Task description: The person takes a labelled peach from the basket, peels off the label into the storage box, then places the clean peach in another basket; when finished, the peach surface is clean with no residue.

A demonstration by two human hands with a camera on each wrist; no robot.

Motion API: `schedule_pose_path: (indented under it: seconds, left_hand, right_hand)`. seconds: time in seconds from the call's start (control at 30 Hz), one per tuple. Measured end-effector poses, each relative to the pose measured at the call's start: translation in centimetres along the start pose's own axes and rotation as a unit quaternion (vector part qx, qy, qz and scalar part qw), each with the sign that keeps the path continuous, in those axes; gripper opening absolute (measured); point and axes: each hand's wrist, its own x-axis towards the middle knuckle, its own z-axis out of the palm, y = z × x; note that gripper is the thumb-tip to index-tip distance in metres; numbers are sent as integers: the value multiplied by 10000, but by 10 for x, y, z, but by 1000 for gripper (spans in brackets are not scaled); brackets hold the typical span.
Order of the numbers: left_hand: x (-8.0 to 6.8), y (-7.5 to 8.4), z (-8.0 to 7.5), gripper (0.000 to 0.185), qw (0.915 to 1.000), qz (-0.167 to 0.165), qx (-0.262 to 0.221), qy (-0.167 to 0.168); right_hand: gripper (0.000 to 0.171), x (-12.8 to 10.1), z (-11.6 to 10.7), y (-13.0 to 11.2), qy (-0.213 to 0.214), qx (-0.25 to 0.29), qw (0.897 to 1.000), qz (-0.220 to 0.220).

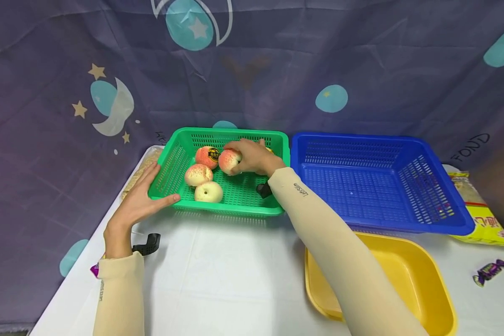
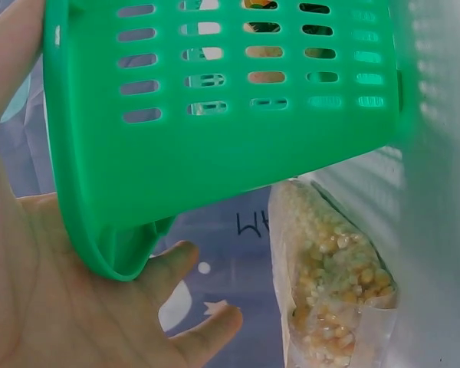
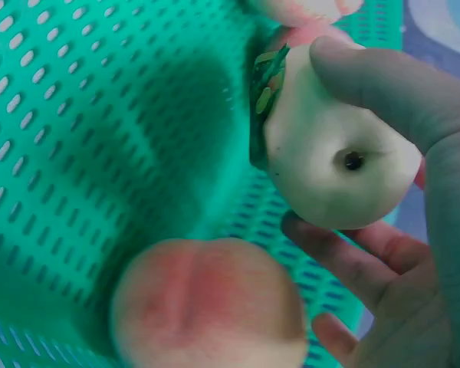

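Observation:
My right hand (image 1: 254, 157) grips a pale peach with a red blush (image 1: 228, 163) inside the green basket (image 1: 252, 208). In the right wrist view, thumb and fingertips hold this peach (image 3: 314, 165) by its sides, and a dark green-edged label (image 3: 268, 103) shows beside it. Three more peaches lie at the basket's left: one with a black label (image 1: 206, 156), a speckled one (image 1: 199, 175) and a yellowish one (image 1: 208, 192). Another peach (image 3: 207, 307) sits below the right hand. My left hand (image 1: 138, 200) rests against the basket's left rim, fingers spread and fairly straight.
A blue basket (image 1: 344, 186) stands right of the green one, with a yellow basin (image 1: 403, 270) in front, partly covered by my right arm. A yellow bag (image 1: 485, 224) and purple candy (image 1: 489, 271) lie far right. A bag of kernels (image 2: 330, 284) stands beside the green basket.

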Motion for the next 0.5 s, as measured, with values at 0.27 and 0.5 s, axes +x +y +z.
schedule_pose_path:
  seconds: [0.27,0.5]
  left_hand:
    - [-1,2,0,111,9999,-30,-40,-91]
    - [-2,2,-1,111,9999,-94,-48,-130]
  right_hand:
    - [73,-26,-21,-13,-28,681,9966,-461]
    - [71,-63,-35,-15,402,1050,9895,-913]
